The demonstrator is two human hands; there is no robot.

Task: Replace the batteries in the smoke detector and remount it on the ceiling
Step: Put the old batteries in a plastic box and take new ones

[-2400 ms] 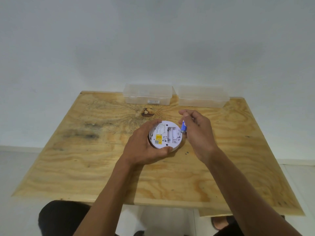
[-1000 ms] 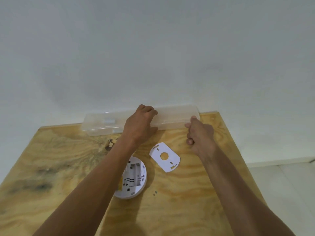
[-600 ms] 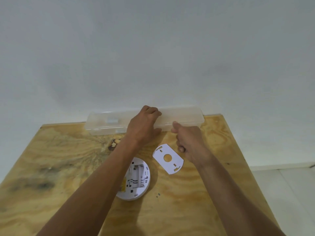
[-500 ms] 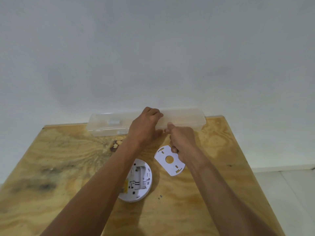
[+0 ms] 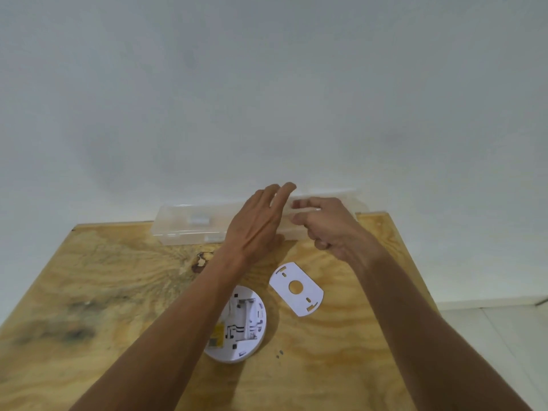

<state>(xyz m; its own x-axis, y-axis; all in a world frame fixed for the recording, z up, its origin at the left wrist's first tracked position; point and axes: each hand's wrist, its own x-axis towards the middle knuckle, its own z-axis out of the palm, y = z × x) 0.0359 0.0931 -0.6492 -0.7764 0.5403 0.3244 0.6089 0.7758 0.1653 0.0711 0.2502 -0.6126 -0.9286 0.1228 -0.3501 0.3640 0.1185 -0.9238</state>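
2 hands differ: left hand (image 5: 257,225) has lifted, fingers loose; right hand (image 5: 329,228) now pinches the box lid (image 5: 323,200).

You work over a table (image 5: 89,292) of bare plywood, its grain swirled, knotted and stained dark in patches, matt throughout. The two boxes (image 5: 184,229) at its far edge are clear, faintly frosted plastic. The smoke detector (image 5: 246,327) and the mounting plate (image 5: 296,287) look like smooth white plastic. The wall (image 5: 267,84) behind is matt white.
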